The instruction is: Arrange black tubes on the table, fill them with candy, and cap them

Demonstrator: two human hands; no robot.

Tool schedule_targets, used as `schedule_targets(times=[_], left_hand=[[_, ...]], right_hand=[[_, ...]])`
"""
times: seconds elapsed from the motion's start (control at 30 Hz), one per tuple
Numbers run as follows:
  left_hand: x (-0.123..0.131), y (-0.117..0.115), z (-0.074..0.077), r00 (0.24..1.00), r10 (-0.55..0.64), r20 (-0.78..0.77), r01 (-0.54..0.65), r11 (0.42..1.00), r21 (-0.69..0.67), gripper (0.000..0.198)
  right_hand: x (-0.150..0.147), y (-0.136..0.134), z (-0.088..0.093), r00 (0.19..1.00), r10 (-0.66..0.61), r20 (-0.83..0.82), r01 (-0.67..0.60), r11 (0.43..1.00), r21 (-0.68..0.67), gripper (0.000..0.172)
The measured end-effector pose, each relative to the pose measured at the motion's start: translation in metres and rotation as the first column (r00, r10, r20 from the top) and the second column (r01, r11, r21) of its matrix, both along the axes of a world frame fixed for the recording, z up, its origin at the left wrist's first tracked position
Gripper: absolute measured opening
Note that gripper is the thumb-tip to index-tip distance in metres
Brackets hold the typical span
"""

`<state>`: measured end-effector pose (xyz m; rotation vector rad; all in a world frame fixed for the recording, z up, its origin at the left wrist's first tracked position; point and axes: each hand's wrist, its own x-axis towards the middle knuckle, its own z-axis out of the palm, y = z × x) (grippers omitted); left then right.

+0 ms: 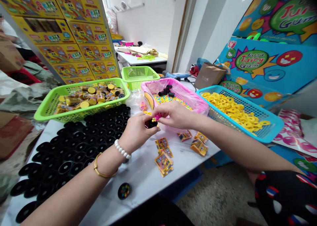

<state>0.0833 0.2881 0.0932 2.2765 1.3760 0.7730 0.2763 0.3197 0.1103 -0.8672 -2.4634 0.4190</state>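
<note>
My left hand (137, 132) is closed around a small black cup (151, 123). Just above the cup's mouth, my right hand (173, 115) pinches a small bright pink piece (158, 117); its full shape is hidden by the fingers. Little yellow candy balls (154, 119) show at the cup's opening. Behind the hands stands a pink basket (198, 104) lined with plastic, holding many coloured candy balls (160, 99) and several black pieces (166, 91). Nearer me on the table, another black cup (124, 190) has coloured balls in it.
Rows of black cups (79, 156) cover the table's left side. Behind them, a green basket (47, 110) holds filled yellow-lidded cups. Small printed packets (163, 161) lie centrally. At right, a blue basket (274, 125) contains yellow rings. Stacked cartons (252, 61) rise beyond it.
</note>
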Motion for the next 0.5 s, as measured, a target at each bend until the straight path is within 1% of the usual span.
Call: schedule_targets(times=[0.03, 0.1, 0.23, 0.37, 0.5], left_hand=[[0.0, -0.001, 0.0, 1.0, 0.0, -0.007, 0.0, 1.0, 0.0, 0.022], [-0.002, -0.004, -0.001, 1.0, 0.004, -0.014, -0.004, 1.0, -0.002, 0.022], [-0.005, -0.01, -0.004, 1.0, 0.014, -0.011, -0.014, 1.0, -0.008, 0.017], [-0.007, -0.014, -0.007, 1.0, 0.021, 0.004, -0.021, 1.0, -0.009, 0.018], [-0.006, -0.016, -0.008, 1.0, 0.02, 0.019, -0.019, 1.0, -0.016, 0.018]], right_hand=[[-0.002, -0.002, 0.0, 0.999, 0.017, 0.045, -0.021, 0.997, 0.077, 0.016], [-0.005, -0.006, -0.001, 0.994, 0.042, 0.104, -0.061, 0.982, 0.177, 0.018], [-0.01, -0.012, -0.006, 0.985, 0.022, 0.171, -0.068, 0.961, 0.266, 0.02], [-0.01, -0.012, -0.01, 0.994, 0.035, 0.104, -0.061, 0.964, 0.26, 0.019], [-0.008, -0.01, -0.011, 0.998, 0.065, -0.024, -0.06, 0.98, 0.188, 0.015]])
